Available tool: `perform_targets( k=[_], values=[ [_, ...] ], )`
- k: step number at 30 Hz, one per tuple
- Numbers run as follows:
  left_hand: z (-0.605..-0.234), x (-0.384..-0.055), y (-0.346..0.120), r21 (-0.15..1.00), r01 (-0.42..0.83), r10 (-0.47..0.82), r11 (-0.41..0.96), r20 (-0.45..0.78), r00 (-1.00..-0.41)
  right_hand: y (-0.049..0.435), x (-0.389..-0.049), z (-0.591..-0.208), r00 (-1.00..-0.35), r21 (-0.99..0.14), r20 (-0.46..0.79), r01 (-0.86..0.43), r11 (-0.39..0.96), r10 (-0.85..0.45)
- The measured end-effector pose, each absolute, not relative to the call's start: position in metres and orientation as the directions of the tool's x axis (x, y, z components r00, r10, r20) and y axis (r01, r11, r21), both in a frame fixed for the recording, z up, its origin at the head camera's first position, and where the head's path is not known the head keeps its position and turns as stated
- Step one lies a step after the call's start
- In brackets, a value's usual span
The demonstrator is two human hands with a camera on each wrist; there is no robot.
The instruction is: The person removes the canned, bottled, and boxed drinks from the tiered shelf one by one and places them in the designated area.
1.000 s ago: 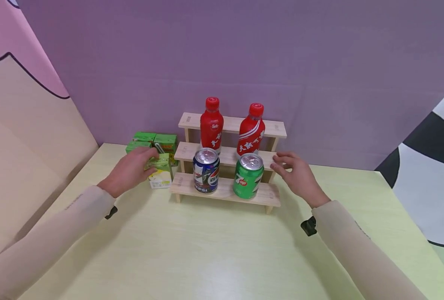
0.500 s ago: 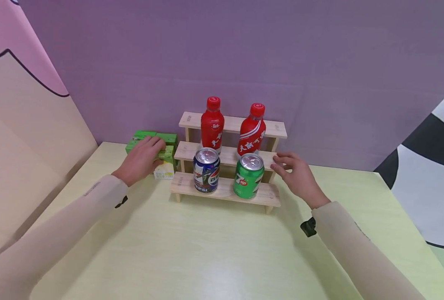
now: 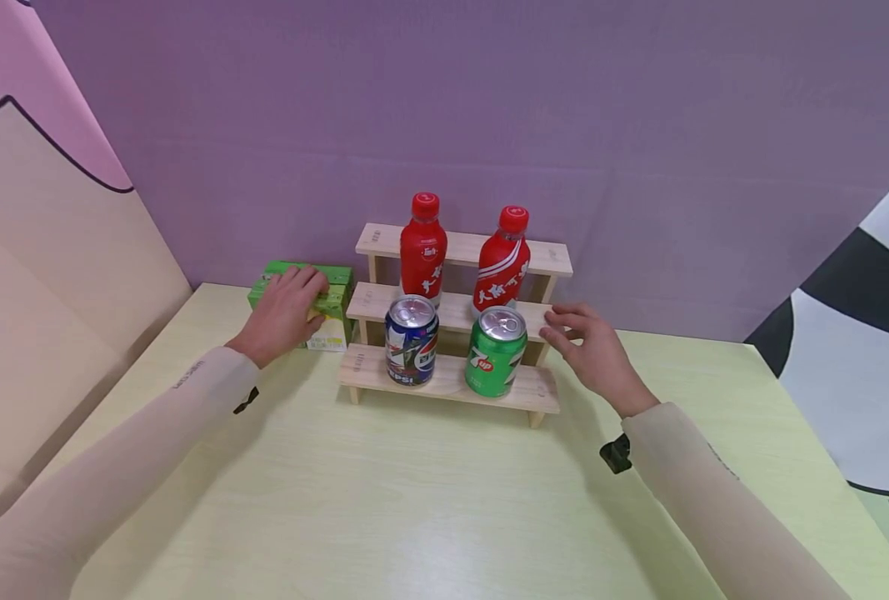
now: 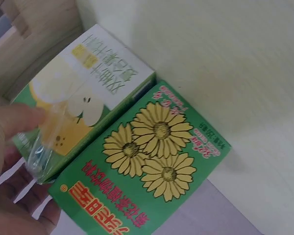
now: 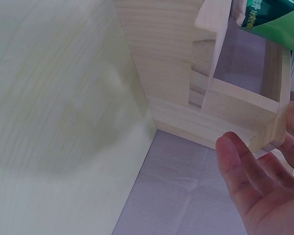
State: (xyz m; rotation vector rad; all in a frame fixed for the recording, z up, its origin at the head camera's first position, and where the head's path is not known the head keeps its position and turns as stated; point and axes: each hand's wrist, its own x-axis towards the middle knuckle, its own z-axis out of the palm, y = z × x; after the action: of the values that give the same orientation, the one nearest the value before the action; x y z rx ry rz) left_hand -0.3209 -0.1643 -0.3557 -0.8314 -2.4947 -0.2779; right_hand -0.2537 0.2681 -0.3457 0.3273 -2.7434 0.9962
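My left hand (image 3: 281, 315) grips a yellow, white and green juice carton (image 4: 76, 90) at the left of a three-step wooden display stand (image 3: 451, 375). In the left wrist view the thumb lies across the carton's printed front, near a clear-wrapped straw (image 4: 36, 159). Right beside it is a green chrysanthemum drink carton (image 4: 152, 161) with yellow flowers. My right hand (image 3: 597, 362) holds the right end of the stand's middle step, thumb and fingers at the board's corner. Its fingertips (image 5: 228, 144) overlap the wood in the right wrist view.
A Pepsi can (image 3: 412, 346) and a green 7up can (image 3: 496, 358) stand on the lowest step. Behind them, two red bottles (image 3: 423, 250) stand on the middle step. More green cartons (image 3: 335, 273) sit at the back left, by the purple wall (image 3: 444, 108).
My left hand has moved the juice carton back and slightly right, up against the other green cartons. The right hand has stayed at the stand's middle step.
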Motion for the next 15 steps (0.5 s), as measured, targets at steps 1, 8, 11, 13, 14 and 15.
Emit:
perform_targets(
  k=[1,8,11,13,14,15],
  values=[
    [-0.356,-0.321,-0.165,0.046,0.601,0.502,0.798,0.503,-0.704,0.268,-0.254,-0.346,-0.955,-0.604,0.263,-0.274,0.748,-0.137],
    [-0.351,-0.318,-0.168,0.131,0.575,0.464,0.808,0.462,-0.756,0.268,-0.254,-0.347,-0.957,-0.605,0.256,-0.266,0.75,-0.133],
    [-0.347,-0.316,-0.168,0.159,0.568,0.448,0.808,0.46,-0.767,0.268,-0.254,-0.346,-0.955,-0.602,0.261,-0.273,0.75,-0.138],
    [-0.343,-0.315,-0.166,0.183,0.577,0.441,0.796,0.478,-0.76,0.268,-0.253,-0.346,-0.954,-0.597,0.263,-0.277,0.753,-0.142],
    [-0.34,-0.313,-0.163,0.2,0.581,0.434,0.789,0.489,-0.757,0.268,-0.253,-0.345,-0.954,-0.596,0.264,-0.278,0.754,-0.143],
    [-0.337,-0.312,-0.159,0.222,0.586,0.425,0.78,0.499,-0.755,0.269,-0.253,-0.345,-0.953,-0.595,0.266,-0.279,0.754,-0.143]
  ],
)
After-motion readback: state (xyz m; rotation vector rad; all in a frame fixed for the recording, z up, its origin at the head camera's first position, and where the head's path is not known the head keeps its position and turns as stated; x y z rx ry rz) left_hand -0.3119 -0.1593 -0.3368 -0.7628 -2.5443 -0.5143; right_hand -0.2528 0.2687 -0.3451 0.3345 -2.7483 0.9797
